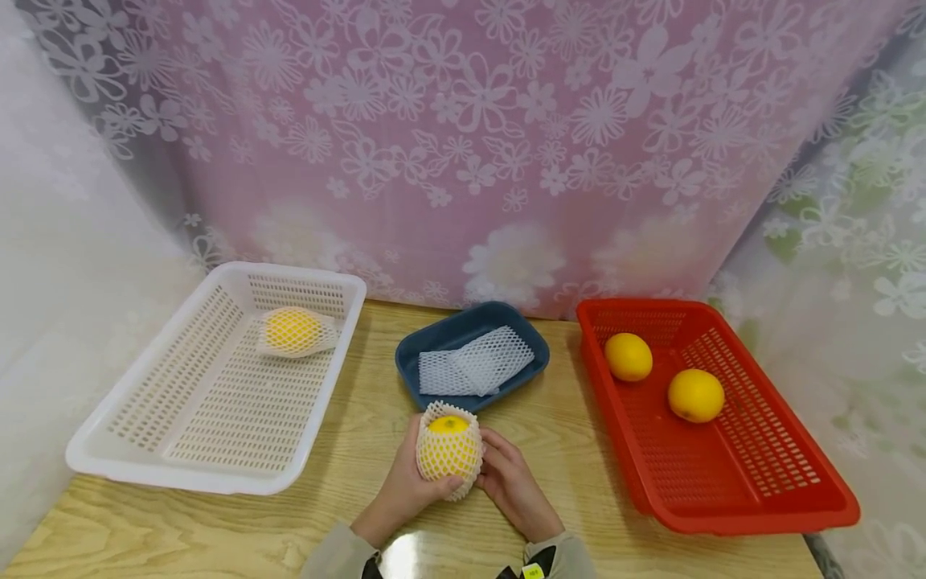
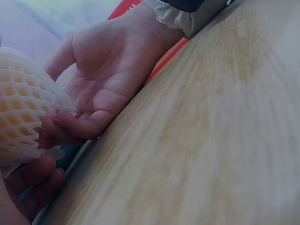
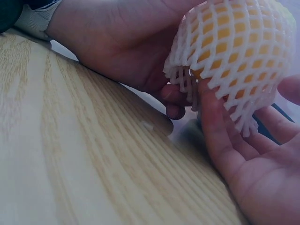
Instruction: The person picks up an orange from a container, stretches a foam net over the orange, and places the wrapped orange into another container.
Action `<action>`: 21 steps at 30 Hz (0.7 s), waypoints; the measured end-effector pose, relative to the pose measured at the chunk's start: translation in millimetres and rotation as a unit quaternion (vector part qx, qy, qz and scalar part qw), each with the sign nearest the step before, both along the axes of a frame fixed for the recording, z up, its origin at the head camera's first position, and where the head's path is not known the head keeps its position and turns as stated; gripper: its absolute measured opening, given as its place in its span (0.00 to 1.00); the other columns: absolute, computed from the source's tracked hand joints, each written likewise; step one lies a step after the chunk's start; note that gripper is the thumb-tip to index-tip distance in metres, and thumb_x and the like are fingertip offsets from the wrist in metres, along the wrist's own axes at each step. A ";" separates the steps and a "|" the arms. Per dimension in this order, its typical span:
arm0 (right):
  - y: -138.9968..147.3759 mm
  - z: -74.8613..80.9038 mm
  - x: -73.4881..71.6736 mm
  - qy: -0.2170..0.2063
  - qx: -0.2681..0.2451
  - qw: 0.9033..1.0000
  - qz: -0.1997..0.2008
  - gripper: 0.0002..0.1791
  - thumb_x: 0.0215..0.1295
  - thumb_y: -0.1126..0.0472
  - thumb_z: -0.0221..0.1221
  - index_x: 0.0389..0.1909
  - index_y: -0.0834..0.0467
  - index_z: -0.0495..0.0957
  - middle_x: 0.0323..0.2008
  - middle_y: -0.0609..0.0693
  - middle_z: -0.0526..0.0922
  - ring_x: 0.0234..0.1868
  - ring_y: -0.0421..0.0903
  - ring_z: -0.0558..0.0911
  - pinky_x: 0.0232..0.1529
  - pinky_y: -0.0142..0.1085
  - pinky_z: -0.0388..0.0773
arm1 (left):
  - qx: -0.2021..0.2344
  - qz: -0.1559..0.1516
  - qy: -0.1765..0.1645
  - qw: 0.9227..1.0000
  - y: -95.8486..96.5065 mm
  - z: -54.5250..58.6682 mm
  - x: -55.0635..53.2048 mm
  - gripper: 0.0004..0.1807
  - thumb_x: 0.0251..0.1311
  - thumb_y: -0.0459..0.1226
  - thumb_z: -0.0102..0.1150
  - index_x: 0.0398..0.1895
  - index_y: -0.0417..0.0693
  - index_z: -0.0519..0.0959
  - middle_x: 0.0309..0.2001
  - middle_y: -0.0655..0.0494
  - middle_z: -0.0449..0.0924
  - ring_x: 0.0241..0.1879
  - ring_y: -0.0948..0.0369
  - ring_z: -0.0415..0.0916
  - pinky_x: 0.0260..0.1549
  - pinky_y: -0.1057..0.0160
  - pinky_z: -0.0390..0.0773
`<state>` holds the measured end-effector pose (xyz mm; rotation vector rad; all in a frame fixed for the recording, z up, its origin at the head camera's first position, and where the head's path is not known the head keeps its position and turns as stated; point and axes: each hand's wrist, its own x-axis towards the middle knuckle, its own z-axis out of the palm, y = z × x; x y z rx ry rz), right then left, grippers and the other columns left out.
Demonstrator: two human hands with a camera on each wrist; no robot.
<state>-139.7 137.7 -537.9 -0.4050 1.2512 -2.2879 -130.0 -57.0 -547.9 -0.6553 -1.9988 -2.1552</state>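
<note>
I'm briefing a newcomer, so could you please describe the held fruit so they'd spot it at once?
Between the white basket and the red basket sits the blue tray. Nearer the camera, the left hand grips a yellow fruit in a net. Unlike the three others, all lying in baskets, it is held, its bare top showing at the net's open end.

We listed one yellow fruit (image 1: 449, 424), one end bare, otherwise sleeved in white foam net (image 1: 445, 461), in the left hand (image 1: 409, 481).
</note>
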 end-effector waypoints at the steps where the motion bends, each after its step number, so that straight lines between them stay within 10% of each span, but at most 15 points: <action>1: -0.2 0.4 0.0 -0.002 0.000 1.000 -0.001 0.17 0.80 0.61 0.42 0.59 0.48 0.76 0.54 0.47 0.77 0.51 0.42 0.78 0.51 0.38 0.78 | 0.001 -0.001 -0.002 1.000 0.1 0.1 0.0 0.45 0.44 0.36 0.77 0.66 0.52 0.62 0.57 0.49 0.73 0.52 0.58 0.73 0.54 0.65 0.71; 21: 0.5 1.8 -1.1 -0.035 -0.022 0.999 -0.001 0.18 0.79 0.60 0.43 0.63 0.50 0.73 0.60 0.48 0.74 0.56 0.44 0.76 0.56 0.40 0.75 | -0.023 -0.008 0.009 1.000 -0.2 0.7 2.9 0.55 0.39 0.35 0.82 0.69 0.50 0.55 0.63 0.49 0.68 0.59 0.56 0.69 0.59 0.65 0.67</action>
